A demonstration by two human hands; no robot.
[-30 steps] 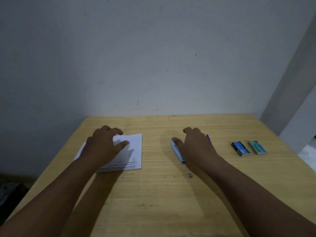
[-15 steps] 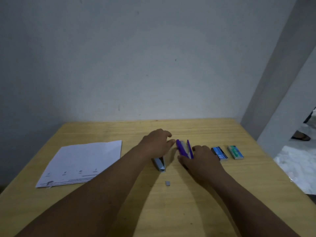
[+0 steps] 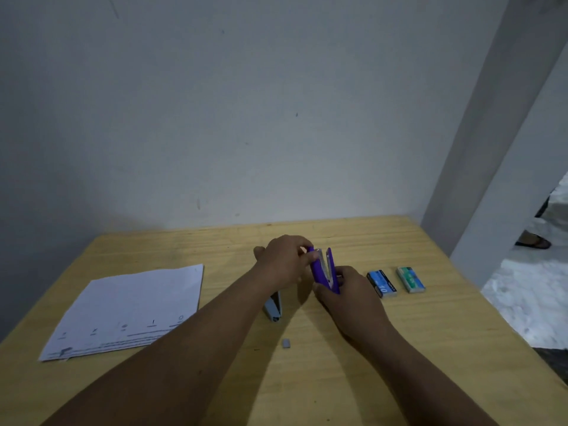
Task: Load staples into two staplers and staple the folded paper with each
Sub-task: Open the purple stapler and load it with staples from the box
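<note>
We hold the purple plastic stapler (image 3: 322,269) between our two hands, lifted just off the light wooden table (image 3: 430,348). Its top arm stands swung open from the base, so that a silvery metal channel shows between the two purple halves; whether any staples lie in that channel we cannot tell. Our right hand (image 3: 350,295) curls round the near, lower end of the stapler and grips it from beneath. Our left hand (image 3: 284,261) reaches across from the other side, and its fingertips (image 3: 313,256) pinch the upper end of the opened arm.

Just below our left wrist, partly hidden by the forearm, a pale grey-blue stapler (image 3: 274,307) lies flat on the table. Nearer to us than that, a small grey block of staples (image 3: 286,343) sits alone on the wood, apart from both hands.

Just beyond our right hand on its outer side lies a small blue cardboard staple box (image 3: 381,283) printed with the number 10, and beside it, a little farther out, a small green cardboard staple box (image 3: 411,279). The two boxes lie side by side with a gap between them; both look closed, so their contents are hidden from us.

Well out past our left forearm, the folded white paper (image 3: 129,305) lies flat on the table, with faint dark print along its near edge.
</note>
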